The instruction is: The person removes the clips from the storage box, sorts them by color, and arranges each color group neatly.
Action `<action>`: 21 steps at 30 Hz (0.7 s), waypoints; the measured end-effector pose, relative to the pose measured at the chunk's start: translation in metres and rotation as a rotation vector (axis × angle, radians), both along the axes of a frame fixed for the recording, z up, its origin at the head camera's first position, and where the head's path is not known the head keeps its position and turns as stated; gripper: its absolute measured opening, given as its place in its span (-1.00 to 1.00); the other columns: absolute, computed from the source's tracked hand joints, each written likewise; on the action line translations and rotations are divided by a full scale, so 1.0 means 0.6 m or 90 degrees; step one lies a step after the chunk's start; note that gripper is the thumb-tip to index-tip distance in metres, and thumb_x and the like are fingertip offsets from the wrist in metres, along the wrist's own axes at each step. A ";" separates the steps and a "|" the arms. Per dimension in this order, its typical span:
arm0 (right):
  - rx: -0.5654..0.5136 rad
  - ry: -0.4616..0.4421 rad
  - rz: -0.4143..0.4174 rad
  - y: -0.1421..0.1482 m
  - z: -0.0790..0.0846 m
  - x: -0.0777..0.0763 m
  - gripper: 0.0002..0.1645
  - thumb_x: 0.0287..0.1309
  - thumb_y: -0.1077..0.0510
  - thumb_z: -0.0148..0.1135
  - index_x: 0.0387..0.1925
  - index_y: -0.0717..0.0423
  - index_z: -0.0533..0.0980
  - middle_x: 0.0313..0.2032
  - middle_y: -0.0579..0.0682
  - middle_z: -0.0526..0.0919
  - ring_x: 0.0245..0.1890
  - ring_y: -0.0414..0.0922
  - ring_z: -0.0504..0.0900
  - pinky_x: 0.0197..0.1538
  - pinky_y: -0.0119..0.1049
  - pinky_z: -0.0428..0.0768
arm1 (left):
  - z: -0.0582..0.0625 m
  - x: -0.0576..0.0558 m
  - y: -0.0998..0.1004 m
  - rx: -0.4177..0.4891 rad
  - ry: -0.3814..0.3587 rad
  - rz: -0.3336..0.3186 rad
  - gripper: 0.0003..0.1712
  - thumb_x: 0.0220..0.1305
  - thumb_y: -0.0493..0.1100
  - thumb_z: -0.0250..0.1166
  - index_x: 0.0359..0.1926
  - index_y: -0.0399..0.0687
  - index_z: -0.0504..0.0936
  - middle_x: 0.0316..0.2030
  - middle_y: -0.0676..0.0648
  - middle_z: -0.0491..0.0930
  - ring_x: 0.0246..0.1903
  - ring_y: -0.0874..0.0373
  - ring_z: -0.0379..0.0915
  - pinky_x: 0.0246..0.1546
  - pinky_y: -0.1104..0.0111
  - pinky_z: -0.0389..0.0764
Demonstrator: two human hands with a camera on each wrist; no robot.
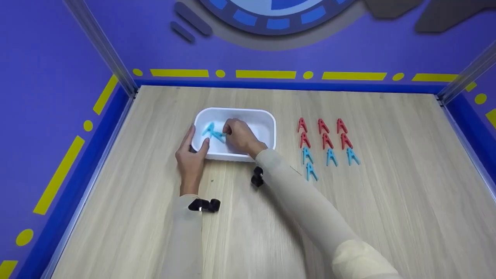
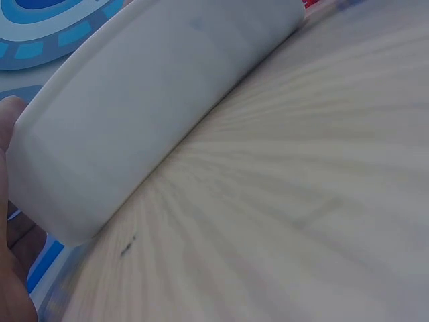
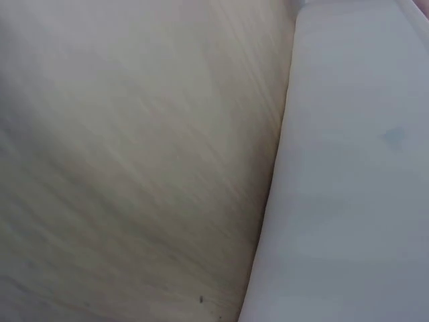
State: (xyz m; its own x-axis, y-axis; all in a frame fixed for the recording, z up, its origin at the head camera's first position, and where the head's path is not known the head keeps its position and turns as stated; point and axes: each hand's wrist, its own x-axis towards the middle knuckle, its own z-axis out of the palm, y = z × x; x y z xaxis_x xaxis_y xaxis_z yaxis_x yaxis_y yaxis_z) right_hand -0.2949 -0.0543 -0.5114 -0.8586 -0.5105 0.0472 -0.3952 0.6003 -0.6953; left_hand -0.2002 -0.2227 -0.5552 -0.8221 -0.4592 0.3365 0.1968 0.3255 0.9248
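Note:
A white plastic tub stands on the table. My left hand grips its left end, thumb over the front rim and fingers along the outer side; the left wrist view shows part of that hand against the tub wall. Inside lie light-blue clothespins: one by the left wall, and another reaching to the fingertips of my right hand. That hand is down in the tub, its fingers curled and pinching the end of this clothespin. In the right wrist view only the tub's outer wall and the table show.
Right of the tub, red clothespins lie in two rows of three. Nearer me is a row of blue clothespins, with a single blue one below its left end. Purple panels enclose the wooden table at back and sides.

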 end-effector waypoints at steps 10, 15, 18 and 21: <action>0.006 0.012 0.010 0.000 -0.001 -0.001 -0.74 0.39 0.19 0.38 -0.01 0.30 0.67 -0.07 0.13 0.66 -0.08 -0.03 0.61 0.08 -0.24 0.63 | 0.001 -0.001 0.001 0.013 0.016 -0.009 -0.26 0.30 -0.18 0.54 0.46 -0.15 0.52 0.43 -0.09 0.49 0.48 0.10 0.31 0.50 0.41 0.24; 0.038 0.004 0.023 -0.001 0.001 0.000 -0.64 0.29 0.17 0.49 0.04 0.26 0.67 -0.06 0.08 0.63 -0.07 -0.05 0.60 0.11 -0.25 0.63 | 0.002 -0.002 0.001 0.003 0.010 -0.003 -0.27 0.31 -0.17 0.53 0.46 -0.15 0.52 0.43 -0.09 0.49 0.48 0.08 0.31 0.50 0.41 0.24; 0.048 0.008 0.027 0.000 0.002 -0.001 -0.64 0.26 0.23 0.47 0.05 0.28 0.67 -0.06 0.11 0.63 -0.05 -0.03 0.61 0.14 -0.24 0.63 | 0.001 -0.002 0.001 0.002 0.011 -0.003 -0.27 0.32 -0.17 0.52 0.46 -0.17 0.51 0.43 -0.10 0.48 0.49 0.04 0.30 0.51 0.41 0.23; 0.047 0.008 0.028 0.002 0.003 -0.004 -0.65 0.26 0.25 0.45 0.05 0.30 0.67 -0.06 0.12 0.63 -0.05 -0.01 0.61 0.14 -0.22 0.64 | 0.000 -0.002 0.000 0.002 0.007 -0.004 -0.27 0.32 -0.17 0.52 0.47 -0.17 0.51 0.44 -0.09 0.48 0.50 0.00 0.29 0.51 0.41 0.22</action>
